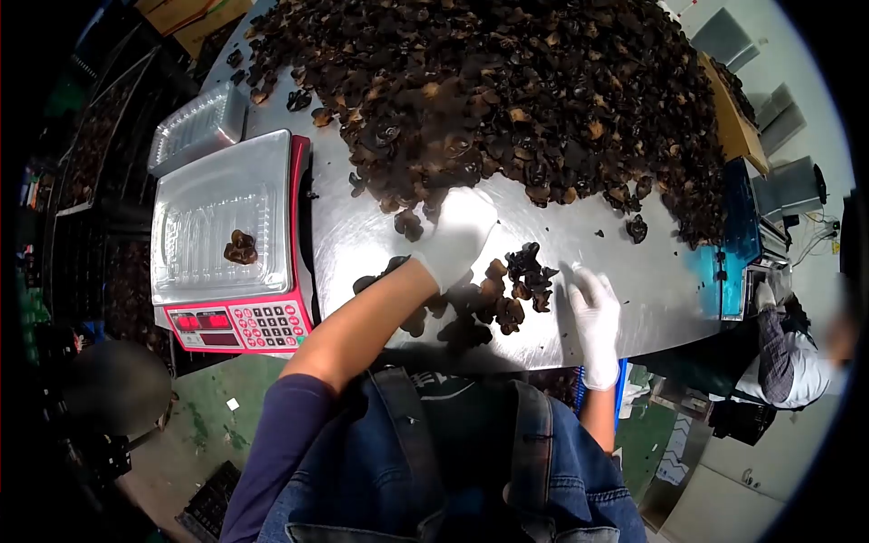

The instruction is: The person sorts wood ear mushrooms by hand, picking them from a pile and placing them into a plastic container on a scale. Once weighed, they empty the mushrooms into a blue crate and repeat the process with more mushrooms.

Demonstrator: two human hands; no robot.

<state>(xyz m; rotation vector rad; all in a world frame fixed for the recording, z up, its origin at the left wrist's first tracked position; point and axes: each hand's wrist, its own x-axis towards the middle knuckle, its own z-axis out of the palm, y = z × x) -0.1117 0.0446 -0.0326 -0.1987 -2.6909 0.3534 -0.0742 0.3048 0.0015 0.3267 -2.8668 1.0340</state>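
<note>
My left hand (pixel 462 233), in a white glove, reaches over the metal table to the near edge of a large pile of dark wood ear mushrooms (pixel 507 100). Glare and the turn of the hand hide its fingers, so I cannot make out a grip. My right hand (pixel 595 319), also gloved, rests near the table's front edge with fingers apart and holds nothing. Between the hands lies a small group of wood ears (pixel 509 294), just left of my right fingers. On a red digital scale (pixel 262 324), a clear plastic tray (pixel 195 231) holds one wood ear piece (pixel 241 248).
More clear plastic trays (pixel 199 131) are stacked behind the scale. A cardboard box (pixel 731 118) and a blue container (pixel 740 226) stand at the table's right side. Another person (pixel 792 357) is at the far right. Dark racks (pixel 90 154) line the left.
</note>
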